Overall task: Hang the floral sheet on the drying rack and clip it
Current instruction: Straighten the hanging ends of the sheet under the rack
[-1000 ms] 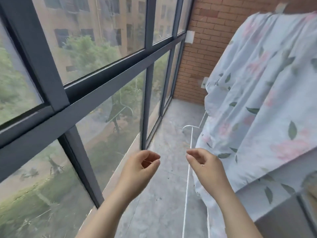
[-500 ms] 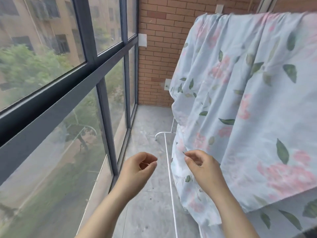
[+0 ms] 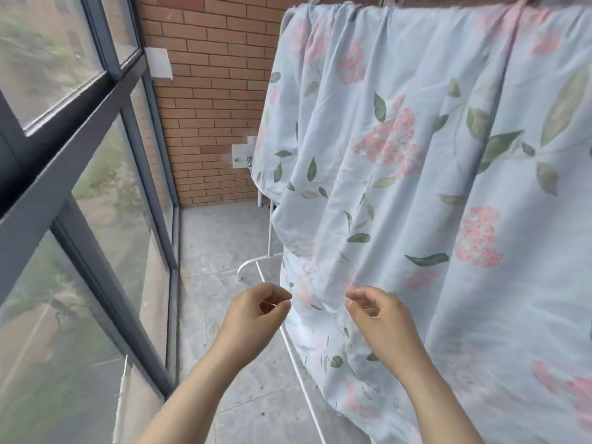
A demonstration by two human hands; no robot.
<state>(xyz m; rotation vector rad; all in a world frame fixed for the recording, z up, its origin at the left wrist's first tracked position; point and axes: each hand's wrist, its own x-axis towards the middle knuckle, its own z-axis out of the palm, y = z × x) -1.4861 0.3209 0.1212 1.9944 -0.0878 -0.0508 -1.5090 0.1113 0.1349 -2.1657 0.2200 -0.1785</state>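
Note:
The pale blue floral sheet [image 3: 416,155] hangs draped over the top of the white drying rack [image 3: 270,232] and fills the right side of the view, reaching almost to the floor. Only the rack's thin upright and curved foot show at the sheet's left edge. My left hand [image 3: 253,318] hovers over the floor just left of the sheet, fingers loosely curled, holding nothing. My right hand [image 3: 381,318] floats in front of the lower sheet in the same loose curl, also holding nothing. I see no clip.
A dark-framed window wall [image 3: 96,187] runs along the left. A brick wall [image 3: 208,91] closes the far end, with a white plate [image 3: 240,157] on it. A narrow strip of grey concrete floor [image 3: 217,251] lies between window and rack.
My view has swung right and closer, so the sheet fills more of the frame. Both hands keep the same loosely curled pose, the right one now in front of the sheet.

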